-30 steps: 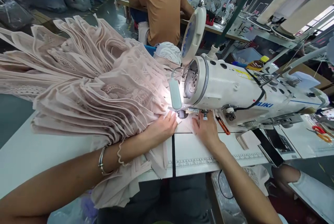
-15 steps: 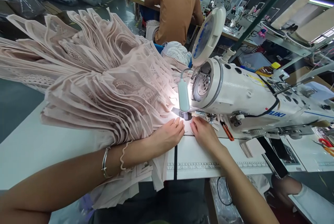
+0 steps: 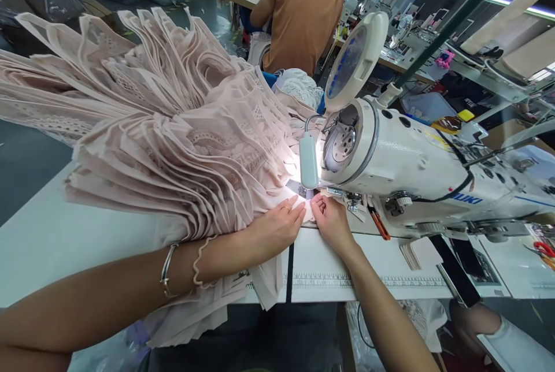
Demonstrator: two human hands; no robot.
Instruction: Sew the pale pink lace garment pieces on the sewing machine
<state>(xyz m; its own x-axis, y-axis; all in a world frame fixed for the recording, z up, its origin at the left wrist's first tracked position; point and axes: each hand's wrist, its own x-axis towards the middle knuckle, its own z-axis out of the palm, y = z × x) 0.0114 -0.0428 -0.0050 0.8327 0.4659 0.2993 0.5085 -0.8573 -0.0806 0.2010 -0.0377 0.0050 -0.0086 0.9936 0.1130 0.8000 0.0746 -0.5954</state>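
A tall heap of pale pink lace fabric pieces (image 3: pixel 173 129) lies on the white table (image 3: pixel 52 233), fanned out to the left. My left hand (image 3: pixel 277 224) rests flat on the fabric's edge, fingers stretched toward the needle of the white sewing machine (image 3: pixel 403 158). My right hand (image 3: pixel 332 219) sits just right of it, fingers curled and pinching the fabric edge under the machine's small lit lamp (image 3: pixel 309 161). Both hands nearly touch in front of the presser foot.
A person in a brown shirt (image 3: pixel 303 8) sits with their back to me at the bench ahead. Orange-handled snips (image 3: pixel 378 223), a small stack of labels (image 3: pixel 418 253) and a dark phone (image 3: pixel 455 271) lie right of my hands. Red scissors (image 3: pixel 544 248) lie far right.
My right hand has moved left and forward to the needle and curled onto the fabric edge; my left hand has edged forward. The view has shifted slightly right.
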